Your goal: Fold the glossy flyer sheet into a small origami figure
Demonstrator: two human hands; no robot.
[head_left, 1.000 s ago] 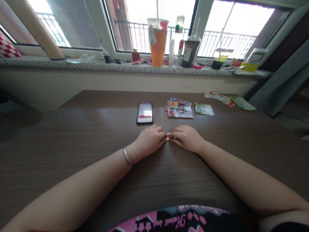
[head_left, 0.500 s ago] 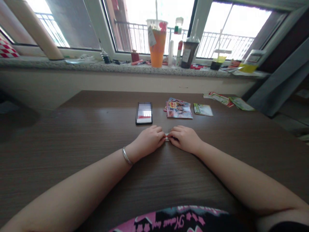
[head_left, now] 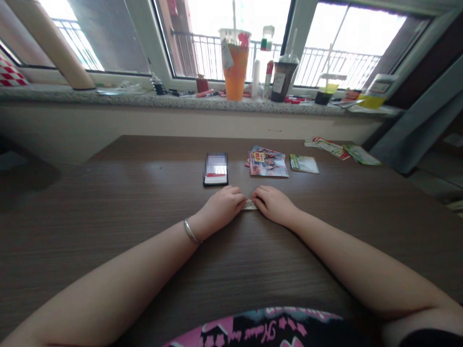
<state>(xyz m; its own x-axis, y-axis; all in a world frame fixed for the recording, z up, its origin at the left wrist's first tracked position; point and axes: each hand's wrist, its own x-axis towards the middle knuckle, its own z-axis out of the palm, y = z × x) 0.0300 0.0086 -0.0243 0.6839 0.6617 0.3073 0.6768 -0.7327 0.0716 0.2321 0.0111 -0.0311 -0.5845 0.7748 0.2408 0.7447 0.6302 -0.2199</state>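
Note:
Between my two hands lies a small, pale folded strip (head_left: 249, 205), perhaps paper, low over the brown table (head_left: 152, 270). My left hand (head_left: 224, 206) has its fingers closed on the strip's left end; a silver bangle (head_left: 191, 231) circles that wrist. The right end is pinched by my right hand (head_left: 274, 205), whose fingers curl down over it. Only the strip's middle shows; its ends are hidden under my fingers. Just beyond my left hand lies a phone (head_left: 216, 169) with a lit screen.
Colourful booklets (head_left: 269, 164) lie past my right hand, beside a small green-and-white packet (head_left: 304, 164). Several flat wrappers (head_left: 331, 148) rest at the table's far right. On the windowsill stand an orange drink cup (head_left: 235, 67), a dark drink cup (head_left: 284, 79) and bottles.
My hands have moved slightly apart, so more of the strip shows between them. Its visible part now looks pale, where red marks showed before.

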